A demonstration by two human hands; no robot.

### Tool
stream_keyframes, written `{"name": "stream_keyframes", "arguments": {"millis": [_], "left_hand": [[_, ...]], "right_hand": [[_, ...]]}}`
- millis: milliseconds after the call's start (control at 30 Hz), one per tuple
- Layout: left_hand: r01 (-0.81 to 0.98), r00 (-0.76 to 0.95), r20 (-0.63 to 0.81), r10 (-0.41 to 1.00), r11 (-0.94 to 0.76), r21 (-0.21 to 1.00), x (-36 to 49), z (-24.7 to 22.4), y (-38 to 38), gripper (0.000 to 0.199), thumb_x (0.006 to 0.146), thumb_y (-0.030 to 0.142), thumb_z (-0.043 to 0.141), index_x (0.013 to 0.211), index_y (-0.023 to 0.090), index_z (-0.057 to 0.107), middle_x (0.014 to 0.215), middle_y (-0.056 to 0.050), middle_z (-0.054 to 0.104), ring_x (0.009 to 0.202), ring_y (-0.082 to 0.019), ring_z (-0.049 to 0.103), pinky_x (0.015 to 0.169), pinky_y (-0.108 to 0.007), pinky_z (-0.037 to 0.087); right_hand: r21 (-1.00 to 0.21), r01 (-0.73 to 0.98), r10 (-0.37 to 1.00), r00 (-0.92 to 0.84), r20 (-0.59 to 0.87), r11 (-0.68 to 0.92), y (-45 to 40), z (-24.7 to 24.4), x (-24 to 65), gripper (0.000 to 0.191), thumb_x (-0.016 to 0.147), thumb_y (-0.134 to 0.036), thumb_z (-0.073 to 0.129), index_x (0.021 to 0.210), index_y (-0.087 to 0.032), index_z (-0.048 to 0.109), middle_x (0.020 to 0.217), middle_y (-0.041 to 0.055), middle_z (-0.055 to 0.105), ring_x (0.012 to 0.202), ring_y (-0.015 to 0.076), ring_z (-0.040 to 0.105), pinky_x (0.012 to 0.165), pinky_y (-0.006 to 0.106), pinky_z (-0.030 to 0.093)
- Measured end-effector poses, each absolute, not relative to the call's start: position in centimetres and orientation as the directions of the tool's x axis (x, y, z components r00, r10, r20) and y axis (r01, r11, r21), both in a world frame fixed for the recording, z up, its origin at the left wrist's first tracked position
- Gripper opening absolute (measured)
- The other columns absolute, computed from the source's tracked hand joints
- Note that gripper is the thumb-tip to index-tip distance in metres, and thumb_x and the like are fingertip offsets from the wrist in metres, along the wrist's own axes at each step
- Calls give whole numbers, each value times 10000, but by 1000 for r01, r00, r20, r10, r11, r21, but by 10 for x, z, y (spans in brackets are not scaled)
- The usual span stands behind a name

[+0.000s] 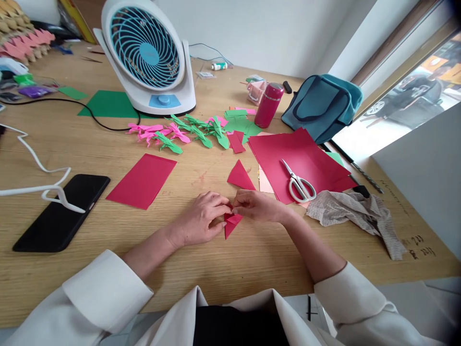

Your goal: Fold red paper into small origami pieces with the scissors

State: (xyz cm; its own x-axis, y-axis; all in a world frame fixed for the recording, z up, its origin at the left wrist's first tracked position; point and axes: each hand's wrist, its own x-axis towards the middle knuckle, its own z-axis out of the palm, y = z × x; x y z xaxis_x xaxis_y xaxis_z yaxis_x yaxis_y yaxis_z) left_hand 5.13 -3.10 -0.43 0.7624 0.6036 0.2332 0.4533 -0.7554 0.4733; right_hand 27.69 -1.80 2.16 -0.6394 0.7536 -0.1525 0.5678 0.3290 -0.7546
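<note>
- Wooden table; fan at eleven o'clock from the hands, scissors at two.
- Folded red paper between left hand and right hand, both seemingly pinching its upper end.
- Folding well likely needs edges matched first, left fingers steadying, then creases pressed firmly.

The red paper is small and folded, with a little flap showing on top. One sharp tip points toward the person. It is left of the scissors and nearer the person. The left fingers and right fingers pinch it, hiding its far end.
</note>
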Motion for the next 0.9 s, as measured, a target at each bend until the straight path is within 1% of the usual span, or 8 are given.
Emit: {"name": "stream_keyframes", "arguments": {"millis": [167, 267, 367, 500, 633, 767, 900], "left_hand": [[438, 779, 217, 588, -758, 483, 52, -4, -27, 240, 820, 208, 622, 1060, 202, 619, 1167, -64, 611, 1099, -248, 498, 961, -420, 412], [449, 776, 202, 597, -748, 489, 52, -4, -27, 247, 810, 203, 632, 1056, 208, 616, 1155, -60, 610, 1082, -246, 500, 951, -418, 410], [451, 773, 196, 604, -739, 501, 53, -4, -27, 210, 829, 222, 625, 1040, 220, 624, 1156, -53, 609, 1082, -242, 502, 943, -410, 409], [447, 767, 201, 610, -732, 515, 53, -5, -26, 186, 843, 243, 629, 1029, 227, 631, 1158, -51, 609, 1088, -238, 505, 952, -404, 406], [445, 766, 202, 611, -729, 520, 53, -6, -26, 196, 836, 223, 632, 1032, 228, 634, 1155, -46, 611, 1092, -235, 501, 960, -402, 403], [445, 762, 216, 611, -736, 511, 53, -7, -25, 205, 836, 213, 627, 1040, 230, 634, 1145, -47, 613, 1079, -236, 503, 948, -404, 407], [455, 756, 223, 615, -739, 497, 54, -8, -26, 187, 840, 215, 628, 1026, 228, 637, 1125, -53, 614, 1066, -240, 506, 933, -404, 414]], "right_hand": [[-666, 671, 679, -655, -330, 324, -11, 32, 278, 168, 885, -295, 559, 821, -164, 642, 808, -1, 588, 674, 102, 487, 594, 236, 327], [-661, 674, 632, -678, -375, 331, -8, 34, 277, 146, 858, -275, 571, 824, -162, 657, 823, 4, 608, 657, 100, 488, 571, 237, 317], [-656, 675, 625, -682, -380, 338, -8, 34, 274, 136, 846, -241, 563, 793, -156, 655, 821, 6, 604, 648, 96, 484, 567, 238, 316], [-628, 696, 642, -665, -381, 348, -10, 34, 272, 121, 823, -171, 551, 761, -154, 654, 862, 11, 595, 683, 94, 488, 596, 234, 327], [-616, 696, 645, -669, -369, 369, -11, 35, 272, 140, 851, -192, 546, 755, -157, 643, 850, 11, 573, 708, 103, 491, 607, 238, 329], [-627, 682, 653, -676, -341, 377, -12, 36, 272, 149, 867, -193, 542, 745, -162, 621, 820, 4, 555, 696, 103, 487, 604, 239, 330], [-610, 687, 668, -670, -322, 395, -13, 35, 271, 192, 882, -213, 535, 714, -160, 613, 794, 6, 546, 686, 107, 478, 610, 247, 331]]}}
